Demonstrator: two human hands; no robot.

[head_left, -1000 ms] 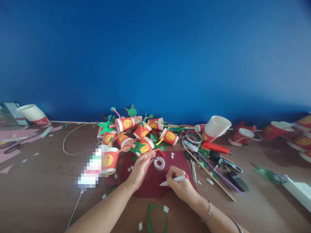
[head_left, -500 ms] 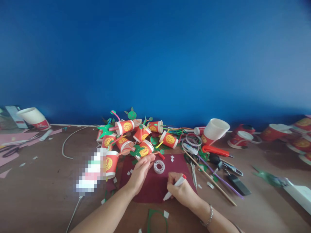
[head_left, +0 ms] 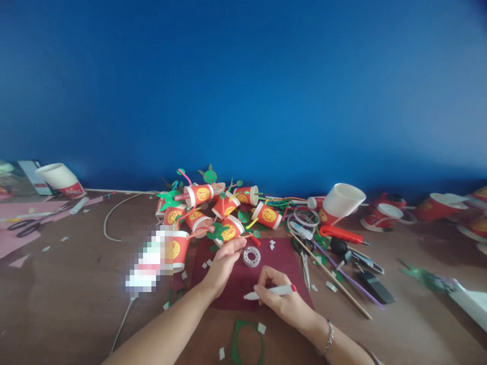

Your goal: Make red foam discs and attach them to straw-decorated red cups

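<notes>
Left hand [head_left: 224, 263] spread flat on the maroon sheet [head_left: 233, 294], right hand [head_left: 283, 299] gripping a marker [head_left: 280, 290]

Beyond the sheet, mostly toward its left, paper cups [head_left: 265, 216] already wear straws and green cut-outs, so that work looks done. On the sheet's left half rests the left hand, fingers straight, with nothing visibly grasped. Nearer than the sheet lies a green offcut [head_left: 235, 344] (its oval already removed). On the sheet between the hands sits a tape roll [head_left: 245, 258]. Over its near part, the right hand's fingers curl around the marker; tip contact is unclear. No drawn line is discernible, so marking seems mostly left to do.
</notes>
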